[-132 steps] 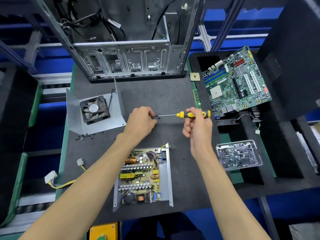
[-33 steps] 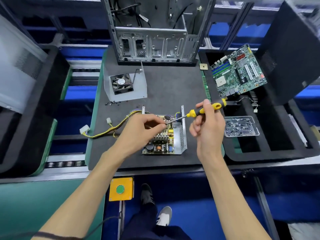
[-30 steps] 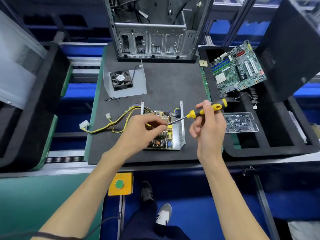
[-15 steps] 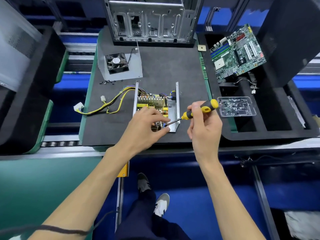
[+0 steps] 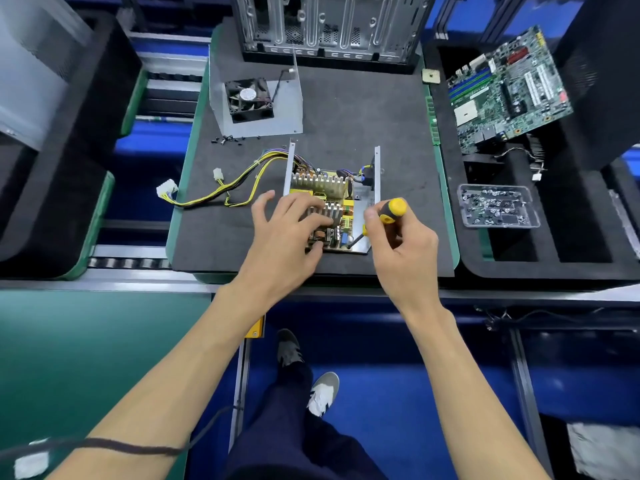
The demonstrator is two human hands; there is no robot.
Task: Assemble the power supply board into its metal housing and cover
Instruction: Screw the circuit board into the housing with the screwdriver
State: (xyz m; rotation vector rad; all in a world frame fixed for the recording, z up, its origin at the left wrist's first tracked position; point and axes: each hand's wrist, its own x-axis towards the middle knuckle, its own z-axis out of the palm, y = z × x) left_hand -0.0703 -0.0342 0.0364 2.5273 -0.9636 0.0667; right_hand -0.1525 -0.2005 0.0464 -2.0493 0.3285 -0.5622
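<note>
Fingers of the left hand (image 5: 287, 233) are spread and laid flat on the power supply board (image 5: 330, 202), which is seated in its open metal housing (image 5: 372, 199) near the front edge of the dark foam mat (image 5: 363, 109). At the housing's right wall a yellow-handled screwdriver (image 5: 386, 213) is gripped by the curled right hand (image 5: 405, 244), its tip set down at the board's front right corner. A yellow cable bundle (image 5: 221, 192) is trailed from the housing's left side. Behind the housing the cover with its fan (image 5: 249, 102) is stood, loose screws (image 5: 227, 139) scattered before it. Right of the housing, a clear screw tray (image 5: 497, 206) is lodged in black foam, and a motherboard (image 5: 502, 88) is propped behind that.
</note>
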